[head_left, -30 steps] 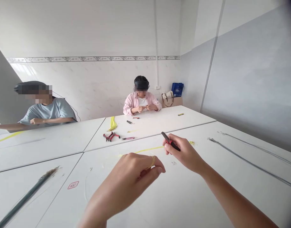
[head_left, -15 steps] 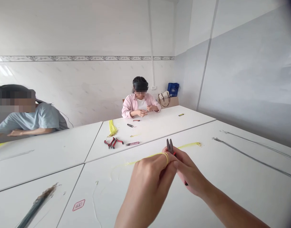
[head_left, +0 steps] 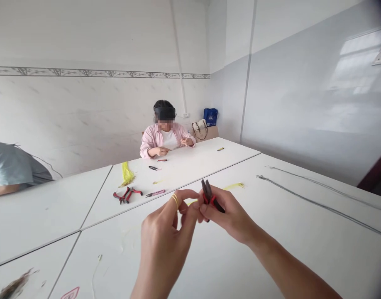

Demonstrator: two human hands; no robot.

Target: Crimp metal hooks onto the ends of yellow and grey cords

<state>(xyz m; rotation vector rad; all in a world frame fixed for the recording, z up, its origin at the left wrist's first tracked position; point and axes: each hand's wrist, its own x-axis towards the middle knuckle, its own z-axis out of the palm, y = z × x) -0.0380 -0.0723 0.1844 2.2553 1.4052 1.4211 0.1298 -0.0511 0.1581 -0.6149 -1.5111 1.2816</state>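
Observation:
My right hand (head_left: 232, 211) is wrapped round red-and-black pliers (head_left: 208, 192), whose grey jaws point up and stand slightly apart. Its thumb and fingertips meet those of my left hand (head_left: 165, 230). A yellow cord (head_left: 175, 201) loops around my left index finger, and my left thumb and finger pinch a stretch of it beside the pliers. The exact spot where the fingertips meet is hidden. Behind my right hand lies a bundle of yellow cords (head_left: 234, 185) on the white table (head_left: 240, 265).
Beyond lie more red-handled pliers (head_left: 127, 194), pink snips (head_left: 155, 193) and a yellow cord bundle (head_left: 125, 173). Grey cords (head_left: 290, 193) stretch along the right, and a pale cord (head_left: 94, 272) lies at front left. A co-worker in a pink shirt (head_left: 150, 137) sits opposite.
The view has swung right. My left fingers have spread from a tighter curl, and more of the pliers' red handles shows in my right hand. The co-worker opposite has moved their hands apart.

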